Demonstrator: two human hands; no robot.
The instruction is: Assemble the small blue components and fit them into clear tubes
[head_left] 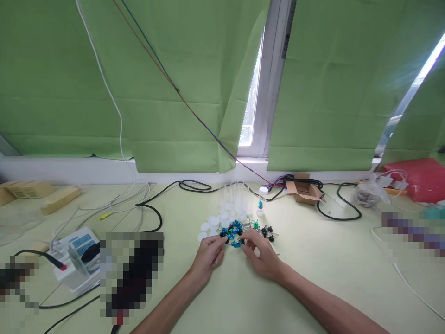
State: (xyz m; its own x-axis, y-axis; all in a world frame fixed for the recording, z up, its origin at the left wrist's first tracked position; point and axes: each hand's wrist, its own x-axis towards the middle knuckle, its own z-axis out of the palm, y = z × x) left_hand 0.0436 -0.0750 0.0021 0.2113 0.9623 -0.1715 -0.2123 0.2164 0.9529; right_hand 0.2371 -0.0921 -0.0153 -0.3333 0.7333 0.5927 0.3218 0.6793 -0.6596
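My left hand point(210, 251) is closed in a pinch at the left edge of a pile of small blue parts point(236, 226), with a small black part point(227, 240) at its fingertips. On the pile's right side my right hand point(261, 255) has thumb and forefinger curled together around a small dark piece, mostly hidden by the fingers. A small blue fitting point(236, 244) lies between the two hands, close to the right thumb. Behind the left hand are several round white caps point(213, 221). Black knobs point(270, 229) and a green part point(256, 224) lie beyond the right hand.
Several clear tubes point(236, 197) stand behind the caps. A capped tube point(260, 202) holds a blue part. An opened cardboard box point(304, 191) sits near the wall among black cables point(342, 218). A white power strip point(78, 260) with plugs is at left.
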